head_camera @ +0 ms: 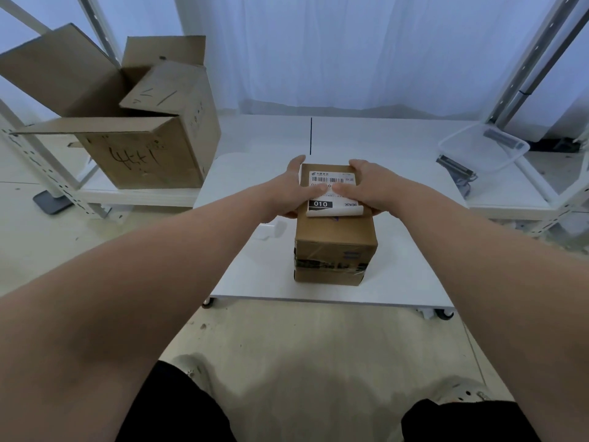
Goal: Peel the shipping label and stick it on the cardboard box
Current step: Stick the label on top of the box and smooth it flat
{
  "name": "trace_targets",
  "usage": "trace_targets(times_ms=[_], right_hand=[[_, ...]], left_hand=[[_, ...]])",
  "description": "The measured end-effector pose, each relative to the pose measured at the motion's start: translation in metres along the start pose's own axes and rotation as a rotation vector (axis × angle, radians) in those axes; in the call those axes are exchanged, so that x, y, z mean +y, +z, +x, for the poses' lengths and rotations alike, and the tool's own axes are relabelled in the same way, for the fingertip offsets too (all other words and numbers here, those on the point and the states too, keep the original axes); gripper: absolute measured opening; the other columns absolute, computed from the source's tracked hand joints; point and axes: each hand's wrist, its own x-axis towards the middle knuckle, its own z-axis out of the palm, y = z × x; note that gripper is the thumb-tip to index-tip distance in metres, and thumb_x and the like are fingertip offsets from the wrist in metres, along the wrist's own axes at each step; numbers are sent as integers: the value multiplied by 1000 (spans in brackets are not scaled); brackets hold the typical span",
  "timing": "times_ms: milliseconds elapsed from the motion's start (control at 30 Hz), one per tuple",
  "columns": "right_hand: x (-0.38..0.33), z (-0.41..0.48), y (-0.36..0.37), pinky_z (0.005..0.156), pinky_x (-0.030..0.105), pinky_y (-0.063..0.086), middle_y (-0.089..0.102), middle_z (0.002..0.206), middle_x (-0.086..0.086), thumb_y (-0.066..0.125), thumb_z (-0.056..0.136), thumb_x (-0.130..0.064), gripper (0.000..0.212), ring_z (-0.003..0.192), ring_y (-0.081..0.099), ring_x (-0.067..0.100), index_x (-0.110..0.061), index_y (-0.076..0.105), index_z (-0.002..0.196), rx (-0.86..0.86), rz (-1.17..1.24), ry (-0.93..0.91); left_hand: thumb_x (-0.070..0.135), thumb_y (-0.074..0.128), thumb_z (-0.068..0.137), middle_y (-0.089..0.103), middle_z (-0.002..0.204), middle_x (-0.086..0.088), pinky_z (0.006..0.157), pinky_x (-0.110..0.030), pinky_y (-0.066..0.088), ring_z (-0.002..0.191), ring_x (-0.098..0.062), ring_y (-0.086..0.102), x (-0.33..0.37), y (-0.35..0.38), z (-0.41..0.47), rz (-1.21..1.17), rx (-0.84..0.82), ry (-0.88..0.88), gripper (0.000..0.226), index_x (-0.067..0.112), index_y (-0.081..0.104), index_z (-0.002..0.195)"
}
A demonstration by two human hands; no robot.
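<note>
A: Now, first entry: where is the label?

B: Label (334,180) lies on top of the box (334,237), over the far half. Its far part sits flat on the cardboard. The near edge curls up off the surface. Barcode at the far end, black "010" block just by the curl.

A: Box position?

B: Standing on the white counter (398,250), about mid-width, long side running away from the person. Tape bands cross its near face.

A: Hands?

B: Left hand (287,189) is on the box's left edge, thumb flat on the label, fingers (296,162) lying along the left side toward the far corner. Right hand (373,186) mirrors it on the right edge, thumb on the label, fingers reaching to the far right corner. Thumb tips nearly meet mid-label. Both sets of fingers are extended and pressing.

A: Surroundings?

B: White slip (269,231) on the counter, just left of the box. Open carton (143,151) with pen marks on the shelf at left. Clear tub (484,151) at far right, well apart from the box.
</note>
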Motion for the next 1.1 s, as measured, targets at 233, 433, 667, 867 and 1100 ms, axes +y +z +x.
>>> trace_targets(times_ms=[233,433,667,867,1100], right_hand=[[4,-3,3,111,49,24,1,158,10,57,88,-47,66,142,10,39,-30,28,146,141,-287,-46],[17,-18,-7,115,38,16,24,156,4,53,95,-26,37,143,17,29,-25,55,132,105,-345,-316],[17,-36,-21,114,30,16,42,148,-1,38,97,-10,38,142,24,20,-15,60,127,-16,-226,-233],[3,-53,-20,87,23,30,46,121,-2,53,91,-30,41,113,40,14,-15,57,129,-104,50,-72],[2,-55,-21,91,31,31,47,134,4,46,94,-34,41,116,42,20,-10,52,126,-115,3,-3]], left_hand=[[44,52,92,18,153,-11,111,-40,29,137,-31,32,-6,-5,-10,393,29,100,60,31,30,146],[56,40,93,11,158,-11,112,-48,24,140,-39,24,-4,-5,-12,662,105,37,58,41,24,146],[18,36,99,24,157,4,120,-45,2,147,-22,11,8,-12,-23,894,61,326,42,39,51,132],[-11,27,88,40,150,7,115,-33,23,140,-20,30,3,-19,-33,842,-42,324,70,37,54,130],[1,29,95,43,147,3,101,-28,36,127,-23,44,9,-11,-41,755,38,242,55,35,59,126]])
